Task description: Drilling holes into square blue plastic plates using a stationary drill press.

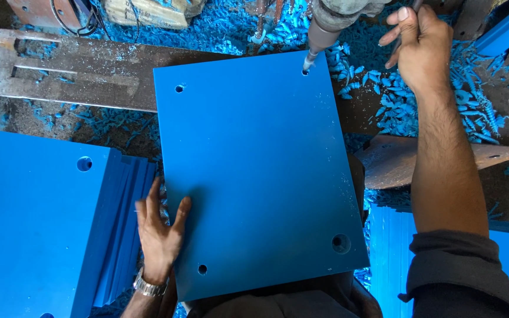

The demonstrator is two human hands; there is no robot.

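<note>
A blue rectangular plastic plate (254, 171) lies flat on the machine bed, with small holes near its corners and a larger one at the near right. My left hand (159, 227) presses its near left edge, fingers spread, a metal watch on the wrist. A drill spindle (324, 29) comes down from above, and its bit (307, 63) meets a hole at the plate's far right corner. My right hand (418, 44) is raised at the far right, closed around a dark lever handle (416, 7) beside the spindle.
A stack of matching blue plates (42, 229) with holes lies at the left. Another blue stack (396, 259) sits at the near right. Blue curled shavings (384, 100) cover the rusty metal bed (66, 70). A metal bracket (425, 162) lies at the right.
</note>
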